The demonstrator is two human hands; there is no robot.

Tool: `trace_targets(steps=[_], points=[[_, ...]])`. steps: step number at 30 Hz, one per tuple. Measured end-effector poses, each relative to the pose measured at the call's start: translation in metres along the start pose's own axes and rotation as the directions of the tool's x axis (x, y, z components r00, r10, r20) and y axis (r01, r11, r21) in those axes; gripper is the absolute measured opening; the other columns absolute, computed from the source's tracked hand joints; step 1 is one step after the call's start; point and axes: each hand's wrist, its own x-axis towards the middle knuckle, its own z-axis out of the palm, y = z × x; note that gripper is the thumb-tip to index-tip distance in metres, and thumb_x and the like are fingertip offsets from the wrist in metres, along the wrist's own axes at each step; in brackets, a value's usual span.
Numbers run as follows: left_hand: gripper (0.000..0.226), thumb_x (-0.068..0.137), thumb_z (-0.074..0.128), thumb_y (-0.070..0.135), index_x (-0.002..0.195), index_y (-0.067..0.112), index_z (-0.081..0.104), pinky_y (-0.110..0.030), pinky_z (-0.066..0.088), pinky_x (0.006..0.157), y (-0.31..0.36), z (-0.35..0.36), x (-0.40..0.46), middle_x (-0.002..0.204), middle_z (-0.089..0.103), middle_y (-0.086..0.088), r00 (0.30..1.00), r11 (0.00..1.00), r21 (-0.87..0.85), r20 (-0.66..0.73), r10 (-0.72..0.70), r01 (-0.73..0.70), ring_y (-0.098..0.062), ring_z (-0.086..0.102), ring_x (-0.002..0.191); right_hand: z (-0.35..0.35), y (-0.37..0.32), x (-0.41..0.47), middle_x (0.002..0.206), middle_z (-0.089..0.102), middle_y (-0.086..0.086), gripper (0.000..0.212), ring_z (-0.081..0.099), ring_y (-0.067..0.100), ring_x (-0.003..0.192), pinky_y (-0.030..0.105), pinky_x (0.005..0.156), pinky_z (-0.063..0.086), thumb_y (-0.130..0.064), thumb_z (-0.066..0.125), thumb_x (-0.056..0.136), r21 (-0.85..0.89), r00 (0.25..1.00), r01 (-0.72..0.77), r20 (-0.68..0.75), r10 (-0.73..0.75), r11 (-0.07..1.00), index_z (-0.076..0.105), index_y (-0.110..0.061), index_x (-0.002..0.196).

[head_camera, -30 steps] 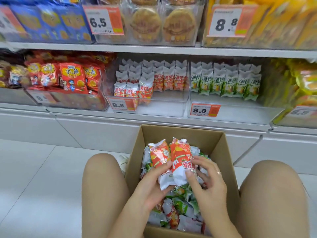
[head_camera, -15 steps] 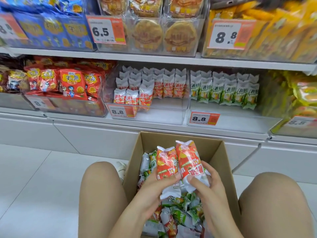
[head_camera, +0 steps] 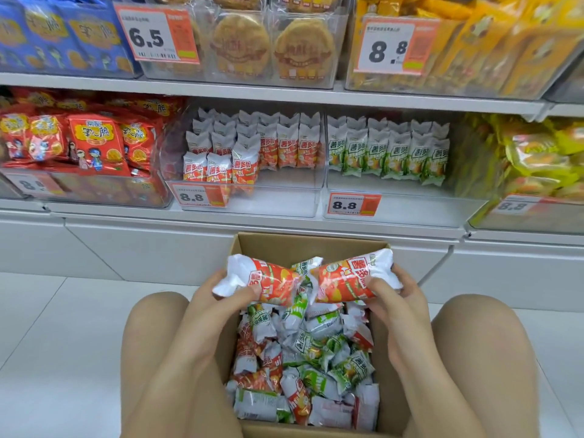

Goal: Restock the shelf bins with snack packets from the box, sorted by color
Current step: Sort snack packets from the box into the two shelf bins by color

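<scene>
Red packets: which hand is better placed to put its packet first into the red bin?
Probably the left hand: its red packet is below the red bin, nearly under the bin's empty front. The right hand is nearer the green bin.
</scene>
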Motion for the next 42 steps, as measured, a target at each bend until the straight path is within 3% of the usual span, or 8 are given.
trace_targets(steps=[5, 12, 20, 27, 30, 36, 38, 42], points=[[0.055, 0.061, 0.086, 0.030, 0.110, 0.013, 0.067, -0.033, 0.053, 0.083, 0.001, 0.011, 0.006, 0.103, 0.069, -0.008, 0.994, 0.909, -0.402, 0.065, -0.087, 0.106, -0.020, 0.064, 0.095, 0.002, 0.000, 0.003, 0.083, 0.066, -0.001, 0.011, 0.063, 0.011, 0.079, 0.028, 0.071, 0.051, -0.012, 0.054, 0.094, 0.018, 0.997, -0.081, 0.014, 0.081, 0.997, 0.064, -0.015, 0.097], [0.041, 0.081, 0.064, 0.035, 0.114, 0.012, 0.067, -0.042, 0.051, 0.093, 0.007, 0.060, 0.000, 0.110, 0.071, -0.013, 0.961, 0.934, -0.241, 0.151, -0.233, 0.264, -0.028, 0.067, 0.102, 0.036, 0.008, 0.005, 0.098, 0.074, 0.003, 0.037, 0.071, 0.015, 0.089, 0.032, 0.077, 0.057, -0.031, 0.068, 0.086, -0.237, 0.990, -0.076, 0.101, 0.102, 0.969, 0.061, -0.011, 0.117], [0.033, 0.094, 0.054, 0.033, 0.120, 0.015, 0.064, -0.049, 0.049, 0.098, 0.013, 0.056, 0.013, 0.111, 0.071, -0.011, 0.992, 0.975, -0.194, 0.083, -0.095, 0.109, -0.027, 0.067, 0.105, 0.070, 0.005, -0.001, 0.110, 0.072, -0.006, 0.050, 0.068, 0.010, 0.101, 0.033, 0.092, 0.053, -0.054, 0.063, 0.077, -0.257, 0.921, -0.061, 0.357, 0.153, 0.965, 0.062, -0.028, 0.121], [0.033, 0.101, 0.039, 0.035, 0.123, 0.025, 0.061, -0.023, 0.057, 0.071, 0.028, 0.055, 0.057, 0.103, 0.074, 0.004, 1.000, 0.985, -0.174, -0.006, -0.018, 0.017, -0.008, 0.071, 0.091, 0.119, -0.012, 0.037, 0.109, 0.072, -0.003, 0.068, 0.069, 0.016, 0.101, 0.033, 0.088, 0.054, -0.038, 0.085, 0.064, -0.192, 0.890, -0.048, 0.438, 0.129, 0.980, 0.053, -0.030, 0.123], [0.044, 0.097, 0.039, 0.048, 0.115, 0.020, 0.067, -0.033, 0.056, 0.083, 0.051, 0.048, 0.094, 0.103, 0.074, -0.003, 0.995, 0.968, -0.231, 0.055, -0.088, 0.098, -0.015, 0.071, 0.095, 0.142, -0.026, 0.072, 0.108, 0.072, 0.004, 0.075, 0.070, 0.022, 0.098, 0.039, 0.086, 0.055, -0.024, 0.088, 0.061, -0.135, 0.888, -0.044, 0.448, 0.101, 0.990, 0.051, -0.024, 0.127], [0.046, 0.097, 0.020, 0.055, 0.133, 0.040, 0.044, -0.019, 0.020, 0.101, 0.079, 0.021, 0.171, 0.127, 0.040, 0.024, 0.991, 0.972, 0.198, 0.068, 0.118, -0.129, 0.003, 0.033, 0.129, 0.184, -0.054, 0.146, 0.087, 0.068, 0.000, 0.068, 0.068, 0.015, 0.069, 0.029, 0.053, 0.056, -0.023, 0.068, 0.066, -0.150, 0.889, 0.063, 0.457, 0.013, 0.987, 0.045, -0.018, 0.130], [0.053, 0.098, 0.027, 0.053, 0.142, 0.027, 0.041, -0.022, 0.024, 0.105, 0.074, 0.004, 0.172, 0.138, 0.043, 0.017, 0.968, 0.833, 0.510, 0.000, 0.250, -0.215, -0.002, 0.034, 0.131, 0.198, -0.056, 0.171, 0.092, 0.064, 0.005, 0.066, 0.066, 0.021, 0.069, 0.024, 0.046, 0.051, -0.026, 0.068, 0.069, -0.191, 0.890, 0.072, 0.455, 0.024, 0.979, 0.044, -0.015, 0.130], [0.063, 0.096, 0.028, 0.055, 0.146, 0.016, 0.035, -0.041, 0.027, 0.112, 0.069, -0.010, 0.187, 0.145, 0.043, -0.005, 0.933, 0.538, 0.830, -0.064, 0.353, -0.147, -0.023, 0.035, 0.135, 0.225, -0.045, 0.218, 0.106, 0.068, 0.012, 0.074, 0.069, 0.025, 0.087, 0.036, 0.069, 0.055, -0.028, 0.074, 0.066, -0.285, 0.920, 0.053, 0.386, 0.064, 0.957, 0.046, -0.012, 0.132]])
